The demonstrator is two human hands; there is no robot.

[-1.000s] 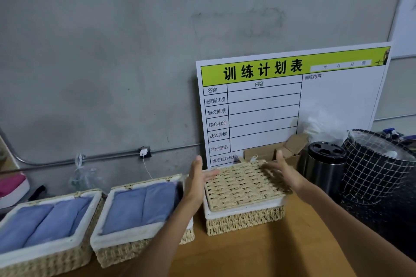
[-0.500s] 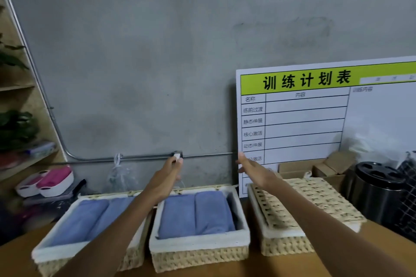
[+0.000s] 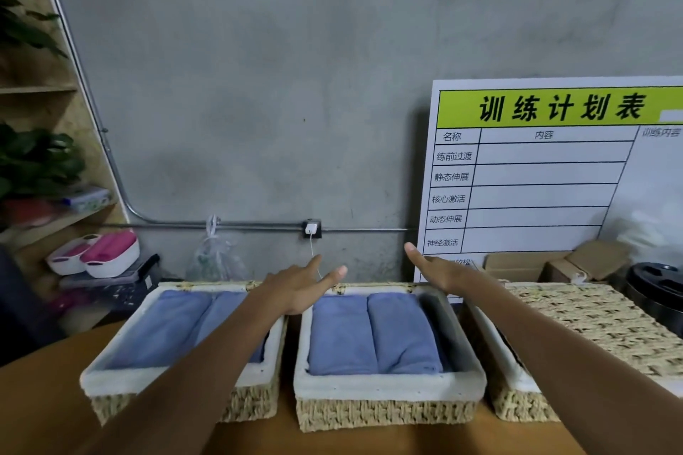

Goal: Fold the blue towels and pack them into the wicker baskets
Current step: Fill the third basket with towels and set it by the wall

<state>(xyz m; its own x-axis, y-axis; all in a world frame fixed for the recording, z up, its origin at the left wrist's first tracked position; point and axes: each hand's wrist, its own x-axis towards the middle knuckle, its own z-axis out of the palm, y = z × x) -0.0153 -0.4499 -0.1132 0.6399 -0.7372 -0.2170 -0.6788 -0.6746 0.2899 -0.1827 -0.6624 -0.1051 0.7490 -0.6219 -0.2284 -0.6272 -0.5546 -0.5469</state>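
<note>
Wooden table [image 3: 44, 392], grey wall: three baskets in a row.
Left hand [image 3: 299, 288] and right hand [image 3: 439, 271], both spread wide and holding nothing, flank the middle basket [image 3: 388, 388] (likely reaching behind it); towels [image 3: 373, 332] lie folded side by side to fit.

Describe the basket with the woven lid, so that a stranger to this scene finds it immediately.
Find the white training chart with the green header leaning on the grey wall. On the wooden table in front of it stand three wicker baskets in a row; take the rightmost basket. Only it is covered by a woven lid; the other two are open, showing blue towels.
</note>
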